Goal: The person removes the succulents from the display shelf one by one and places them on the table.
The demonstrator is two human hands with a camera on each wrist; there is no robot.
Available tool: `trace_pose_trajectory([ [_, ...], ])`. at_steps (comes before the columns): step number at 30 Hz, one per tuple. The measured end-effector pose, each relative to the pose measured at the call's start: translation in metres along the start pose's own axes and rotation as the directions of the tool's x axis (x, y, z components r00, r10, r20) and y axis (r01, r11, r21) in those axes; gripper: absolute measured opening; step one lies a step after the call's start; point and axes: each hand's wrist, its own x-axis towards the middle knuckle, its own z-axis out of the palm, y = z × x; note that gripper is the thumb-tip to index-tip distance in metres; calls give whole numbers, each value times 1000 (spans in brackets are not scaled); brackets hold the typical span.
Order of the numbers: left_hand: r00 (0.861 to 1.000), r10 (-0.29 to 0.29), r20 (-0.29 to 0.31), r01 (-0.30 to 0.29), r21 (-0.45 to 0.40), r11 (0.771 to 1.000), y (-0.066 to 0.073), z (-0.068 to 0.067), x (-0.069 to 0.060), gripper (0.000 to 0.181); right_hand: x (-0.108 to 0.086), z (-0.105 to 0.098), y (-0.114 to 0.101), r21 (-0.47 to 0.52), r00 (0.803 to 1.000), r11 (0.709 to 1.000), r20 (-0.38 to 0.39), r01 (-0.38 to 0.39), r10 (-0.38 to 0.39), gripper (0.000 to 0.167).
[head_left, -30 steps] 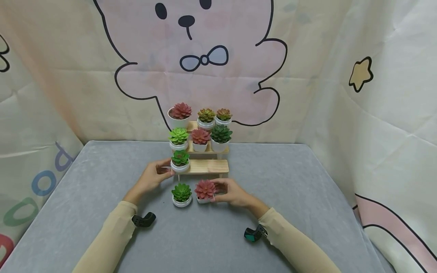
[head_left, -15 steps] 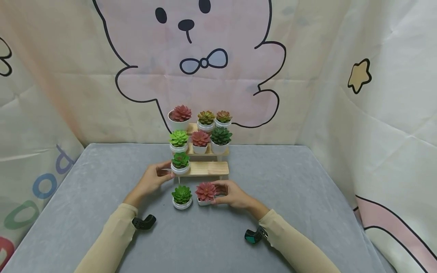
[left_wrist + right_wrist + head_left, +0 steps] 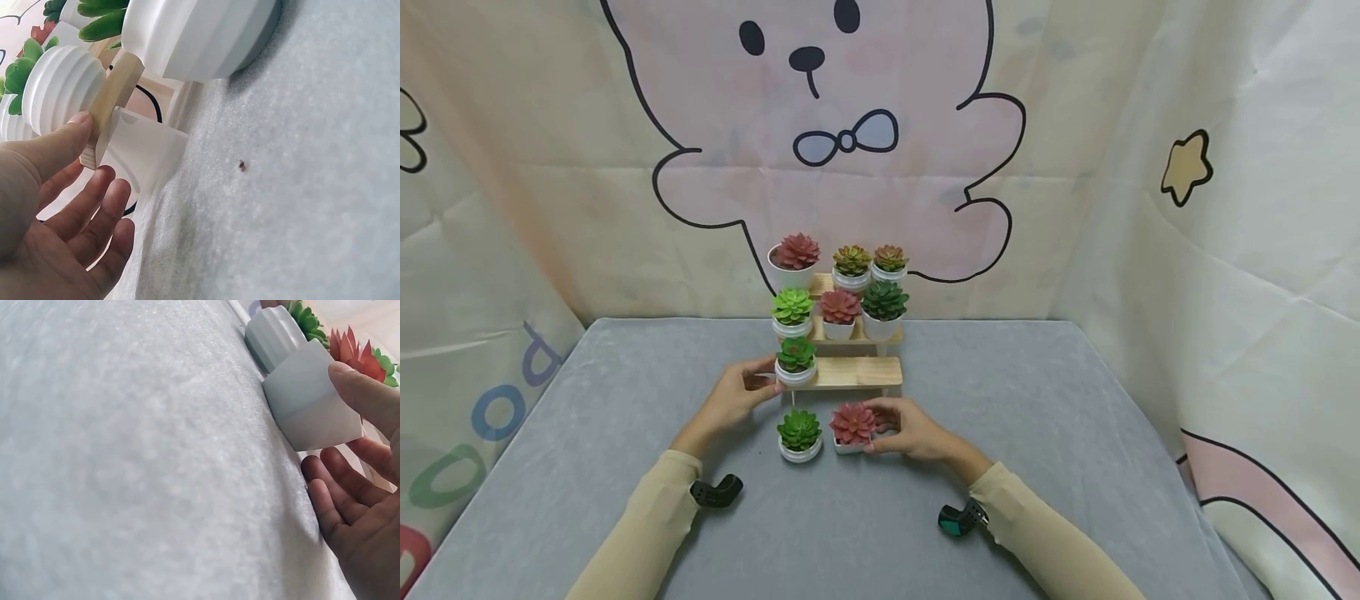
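Observation:
My left hand [image 3: 736, 392] is at the left end of a wooden tiered plant stand [image 3: 859, 373], its thumb against the bottom shelf's edge beside a green succulent in a ribbed white pot [image 3: 795, 360]. In the left wrist view, the other fingers [image 3: 112, 200] curl loosely below the board, the index finger partly hidden. My right hand [image 3: 916, 429] grips a red succulent in an angular white pot [image 3: 852, 427] on the table before the stand; the right wrist view shows the thumb [image 3: 356, 384] on the pot's side. To its left is another green potted succulent [image 3: 799, 435].
The middle tier carries a light green succulent [image 3: 792, 310], a red one [image 3: 839, 308] and a dark green one [image 3: 884, 302]. On the top tier are a red succulent [image 3: 795, 254] and two yellowish ones. A grey cloth [image 3: 1015, 417] covers the table; a printed curtain hangs behind.
The head view has shifted slightly, so the scene sits a little lower. The red succulent tips a little toward the camera in my right hand; the left hand keeps its place at the stand.

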Motion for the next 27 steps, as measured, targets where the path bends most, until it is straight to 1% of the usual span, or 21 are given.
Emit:
trace_pose_trajectory([
  [6,1000,3,-3,-3,10,1000,0,-1,1,61,-2,-5,-2,13,1000,1000,13,-14,14,63],
  [9,1000,7,-1,-7,16,1000,1,0,2,61,-4,-9,-3,12,999,999,16,-32,32,64],
  [15,1000,1,-4,-1,25,1000,1,1,3,60,-10,-17,-7,4,998,998,1,-57,57,64],
  [27,1000,1,-2,-1,36,999,1,0,1,60,-15,-29,-10,30,999,1000,-40,1,0,62],
])
